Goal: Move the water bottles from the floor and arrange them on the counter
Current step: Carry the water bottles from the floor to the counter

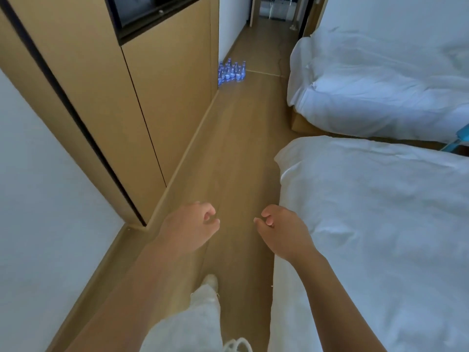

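The water bottles (pixel 231 72) stand upright, clustered on the floor (pixel 228 153) at upper centre, well ahead of both hands; left hand (pixel 189 228) and right hand (pixel 284 231) hang loosely curled, empty, seemingly equally distant.

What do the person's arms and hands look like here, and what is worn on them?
Both forearms are bare up to the frame edge, with no sleeve in sight. The left hand and right hand wear no gloves, rings, watch or bands that show. No markings are visible.
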The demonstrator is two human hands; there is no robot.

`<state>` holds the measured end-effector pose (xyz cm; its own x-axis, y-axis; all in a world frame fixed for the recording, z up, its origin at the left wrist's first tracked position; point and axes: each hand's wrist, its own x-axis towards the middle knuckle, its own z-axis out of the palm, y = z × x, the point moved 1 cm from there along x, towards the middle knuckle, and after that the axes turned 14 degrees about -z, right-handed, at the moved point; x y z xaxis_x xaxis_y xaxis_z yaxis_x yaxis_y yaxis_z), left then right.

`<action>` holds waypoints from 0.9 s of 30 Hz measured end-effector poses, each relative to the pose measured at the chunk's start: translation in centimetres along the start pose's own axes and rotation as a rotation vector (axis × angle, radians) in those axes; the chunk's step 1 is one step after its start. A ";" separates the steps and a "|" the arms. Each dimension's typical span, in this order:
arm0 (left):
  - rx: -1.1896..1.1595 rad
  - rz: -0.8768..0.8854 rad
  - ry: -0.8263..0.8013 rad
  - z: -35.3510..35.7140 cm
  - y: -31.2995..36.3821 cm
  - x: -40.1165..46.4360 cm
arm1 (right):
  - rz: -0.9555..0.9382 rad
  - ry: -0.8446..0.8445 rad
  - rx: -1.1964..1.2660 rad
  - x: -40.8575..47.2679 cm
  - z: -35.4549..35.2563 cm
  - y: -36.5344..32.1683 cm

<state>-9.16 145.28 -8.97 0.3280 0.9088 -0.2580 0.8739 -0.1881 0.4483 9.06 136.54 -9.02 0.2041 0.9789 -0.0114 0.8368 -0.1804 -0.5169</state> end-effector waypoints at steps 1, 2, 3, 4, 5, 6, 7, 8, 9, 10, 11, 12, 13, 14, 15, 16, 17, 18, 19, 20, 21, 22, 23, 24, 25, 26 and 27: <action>0.004 0.000 -0.007 -0.6 0.6 2.7 | 0.018 -0.005 0.006 2.4 -0.4 0.5; 0.011 0.003 -0.010 -1.4 1.2 5.5 | 0.030 -0.006 0.010 4.9 -0.9 0.9; 0.012 0.005 -0.008 -2.4 1.9 8.3 | 0.038 -0.003 0.019 7.4 -1.5 1.2; 0.005 0.002 -0.002 -3.5 2.6 11.1 | 0.041 0.000 0.029 9.8 -2.1 1.6; -0.001 0.002 0.009 -4.7 3.4 14.3 | 0.041 0.008 0.039 12.6 -2.7 2.1; -0.003 0.011 0.018 -5.8 4.2 16.7 | 0.041 0.016 0.044 14.6 -3.2 2.5; -0.002 0.024 0.021 -6.7 5.1 18.9 | 0.046 0.024 0.044 16.4 -3.7 2.8; -0.002 0.040 0.017 -7.4 6.1 21.3 | 0.055 0.034 0.048 18.5 -4.3 3.3; -0.004 0.050 0.005 -7.7 7.0 23.4 | 0.067 0.040 0.055 20.3 -4.6 3.9; -0.007 0.052 -0.015 -7.9 7.8 25.4 | 0.083 0.043 0.066 22.1 -5.0 4.6; -0.009 0.049 -0.034 -7.9 8.6 27.1 | 0.102 0.043 0.077 23.7 -5.3 5.3; -0.012 0.046 -0.049 -7.7 9.3 28.9 | 0.118 0.043 0.088 25.3 -5.5 6.1; -0.008 0.046 -0.058 -7.5 10.0 30.6 | 0.131 0.043 0.094 26.9 -5.8 6.9; 0.005 0.047 -0.061 -7.2 10.7 32.5 | 0.139 0.042 0.095 28.5 -6.0 7.9; 0.023 0.045 -0.063 -6.9 11.3 34.3 | 0.143 0.039 0.092 30.3 -6.3 8.9; 0.038 0.042 -0.063 -6.6 12.1 36.1 | 0.145 0.037 0.085 32.1 -6.6 9.9; 0.047 0.039 -0.061 -6.4 12.9 38.0 | 0.147 0.037 0.080 33.9 -7.0 11.0; 0.050 0.038 -0.056 -6.3 13.8 40.0 | 0.147 0.041 0.078 35.8 -7.5 12.2; 0.047 0.038 -0.051 -6.1 14.9 42.1 | 0.141 0.049 0.078 37.8 -8.0 13.5; 0.044 0.038 -0.045 -6.0 16.0 44.3 | 0.132 0.054 0.077 39.9 -8.6 14.8; 0.039 0.036 -0.039 -6.0 17.3 46.5 | 0.126 0.051 0.075 42.0 -9.3 16.1; 0.033 0.031 -0.032 -5.9 18.7 48.7 | 0.122 0.043 0.073 44.1 -10.1 17.3; 0.026 0.028 -0.023 -6.0 20.1 50.9 | 0.116 0.037 0.072 46.4 -11.0 18.5; 0.022 0.026 -0.016 -6.1 21.6 53.1 | 0.107 0.033 0.067 48.7 -12.0 19.7; 0.021 0.022 -0.012 -6.2 23.1 55.3 | 0.093 0.029 0.057 50.9 -13.1 20.8; 0.019 0.017 -0.008 -6.3 24.6 57.3 | 0.077 0.025 0.048 53.1 -14.2 21.8; 0.015 0.015 -0.004 -6.4 25.9 59.3 | 0.062 0.022 0.047 55.3 -15.2 22.8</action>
<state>30.63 196.72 -7.16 0.3422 0.9045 -0.2545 0.8740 -0.2070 0.4396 47.12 185.06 -8.44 0.2662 0.9636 -0.0258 0.7978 -0.2352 -0.5552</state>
